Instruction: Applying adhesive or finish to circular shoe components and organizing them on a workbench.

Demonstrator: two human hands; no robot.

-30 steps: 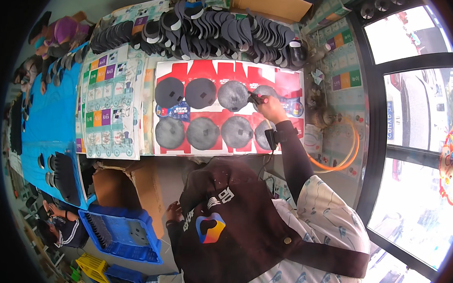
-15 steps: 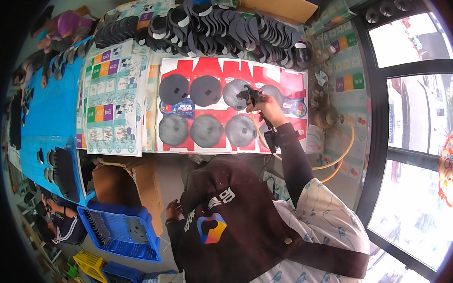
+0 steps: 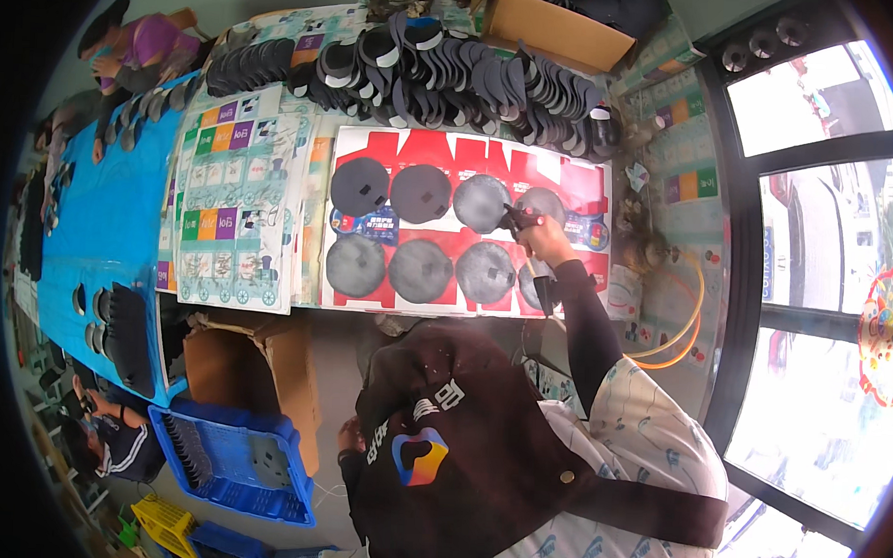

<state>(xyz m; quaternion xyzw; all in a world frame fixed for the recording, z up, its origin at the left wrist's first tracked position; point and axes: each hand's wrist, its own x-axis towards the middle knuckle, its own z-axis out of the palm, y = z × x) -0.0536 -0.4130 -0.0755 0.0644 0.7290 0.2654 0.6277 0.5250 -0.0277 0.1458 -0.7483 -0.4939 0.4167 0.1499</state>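
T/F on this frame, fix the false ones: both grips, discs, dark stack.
1. The right grip holds a black tool. True.
2. The discs form one row of eight. False: the discs lie in two rows of four.
3. The upper row's two leftmost discs look darkest. True.
4. The left grip hovers over the discs. False: the left grip is beside the apron.
5. The stacked dark pieces lie beyond the red-and-white surface. True.

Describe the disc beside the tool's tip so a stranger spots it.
Find the red-and-white sheet bearing two rows of discs. In its far row, take the third disc from the left. It is pale grey, unlike the two darker discs to its left, and the tool in the right hand is by its right edge.
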